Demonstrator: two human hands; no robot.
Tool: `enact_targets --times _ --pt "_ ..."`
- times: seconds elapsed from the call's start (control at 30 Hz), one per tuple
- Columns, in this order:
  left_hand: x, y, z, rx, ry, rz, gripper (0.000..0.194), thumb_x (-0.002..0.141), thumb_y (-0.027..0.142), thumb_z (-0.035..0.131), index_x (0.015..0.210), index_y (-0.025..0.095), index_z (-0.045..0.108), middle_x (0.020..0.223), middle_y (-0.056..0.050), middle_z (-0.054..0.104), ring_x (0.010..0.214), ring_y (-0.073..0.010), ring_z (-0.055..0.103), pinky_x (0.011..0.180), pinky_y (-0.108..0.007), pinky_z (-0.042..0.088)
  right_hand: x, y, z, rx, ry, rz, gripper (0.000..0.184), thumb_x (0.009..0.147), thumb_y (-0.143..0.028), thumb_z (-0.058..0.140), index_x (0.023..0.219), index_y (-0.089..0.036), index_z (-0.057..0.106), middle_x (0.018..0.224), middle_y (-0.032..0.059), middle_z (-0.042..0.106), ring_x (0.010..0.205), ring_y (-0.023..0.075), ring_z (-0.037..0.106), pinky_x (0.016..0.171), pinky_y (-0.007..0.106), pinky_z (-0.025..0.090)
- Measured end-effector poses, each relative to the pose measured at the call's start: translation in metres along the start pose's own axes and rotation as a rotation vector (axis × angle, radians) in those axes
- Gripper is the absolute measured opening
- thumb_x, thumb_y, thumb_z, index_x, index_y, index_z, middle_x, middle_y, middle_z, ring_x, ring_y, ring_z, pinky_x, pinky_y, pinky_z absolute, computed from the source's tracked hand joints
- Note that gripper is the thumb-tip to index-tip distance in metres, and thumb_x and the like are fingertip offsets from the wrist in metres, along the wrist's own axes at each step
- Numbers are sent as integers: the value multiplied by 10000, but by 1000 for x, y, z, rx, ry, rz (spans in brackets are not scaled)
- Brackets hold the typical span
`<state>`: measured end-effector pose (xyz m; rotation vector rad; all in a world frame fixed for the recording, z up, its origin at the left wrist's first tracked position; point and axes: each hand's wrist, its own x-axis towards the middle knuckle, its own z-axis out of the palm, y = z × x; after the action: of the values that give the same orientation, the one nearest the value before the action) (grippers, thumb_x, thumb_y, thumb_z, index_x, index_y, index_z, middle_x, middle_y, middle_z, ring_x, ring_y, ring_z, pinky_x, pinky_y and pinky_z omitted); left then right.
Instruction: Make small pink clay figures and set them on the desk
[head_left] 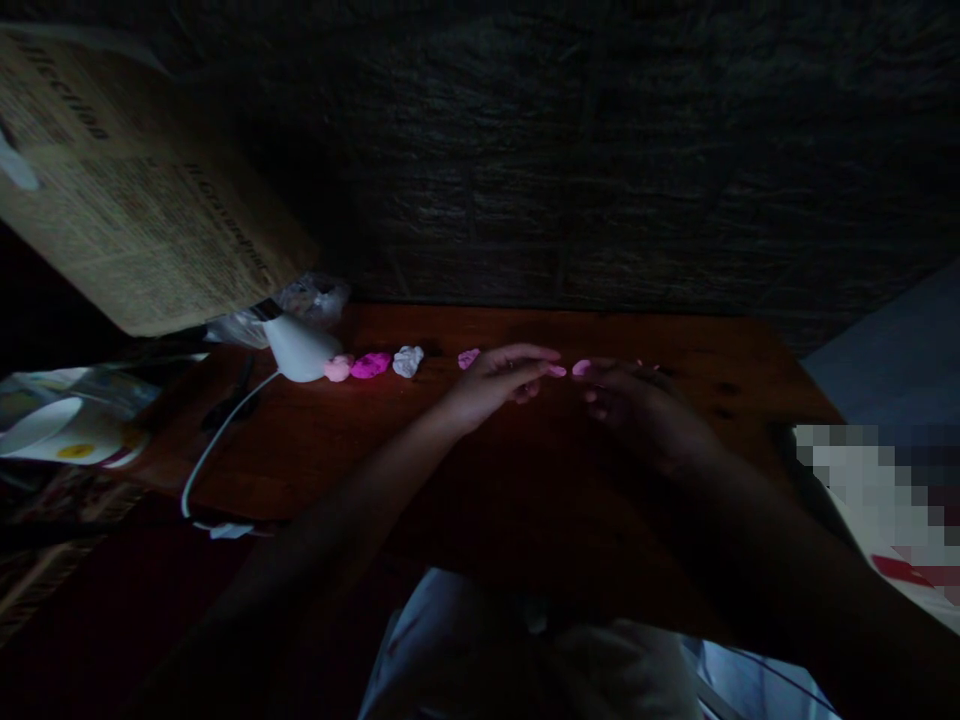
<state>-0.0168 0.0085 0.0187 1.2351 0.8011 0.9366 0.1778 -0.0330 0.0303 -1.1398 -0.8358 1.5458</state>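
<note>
My left hand (499, 380) is over the middle of the table, thumb and fingers pinched on a small pink piece of what looks like modelling clay (556, 371). Close to its right, my right hand (645, 400) has its fingertips closed on another pink clay piece (581, 368). A narrow gap separates the two pieces. Behind my left hand, a pink clay lump (468, 357) lies on the wood, partly hidden. Further left sit a whitish lump (409, 361), a bright magenta lump (371, 365) and a peach-pink lump (339, 369). Small reddish bits beyond my right hand are hard to make out.
A lamp with a newspaper-print shade (150, 200) and white base (296, 348) stands at the wooden table's (300, 440) left end. Its white cable (217, 440) runs over the front edge. A paper cup (82, 435) is far left; a dark brick-patterned wall (525, 170) rises behind.
</note>
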Motion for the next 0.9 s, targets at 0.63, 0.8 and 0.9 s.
enact_targets --times 0.63,0.8,0.9 --pt "0 2 -1 -229 -11 -119 233 666 146 868 875 129 767 947 -57 780 888 -124 699 917 -310 512 2 5 -3 -41 -8 -73 261 601 -380 925 798 -251 813 972 40 776 675 110 606 596 236 492" --pt "-1 0 1 -267 -30 -120 282 649 156 890 896 121 758 912 -53 779 904 -151 727 996 -373 520 -1 3 2 -40 -48 -57 280 567 -378 931 779 -247 804 932 40 789 679 111 623 606 233 491" --pt "-1 -4 1 -232 -71 -104 343 631 200 917 923 121 756 917 -50 774 879 -148 730 981 -378 533 -3 2 3 -38 -49 -60 282 574 -376 927 793 -248 802 892 37 788 692 117 631 611 238 486"
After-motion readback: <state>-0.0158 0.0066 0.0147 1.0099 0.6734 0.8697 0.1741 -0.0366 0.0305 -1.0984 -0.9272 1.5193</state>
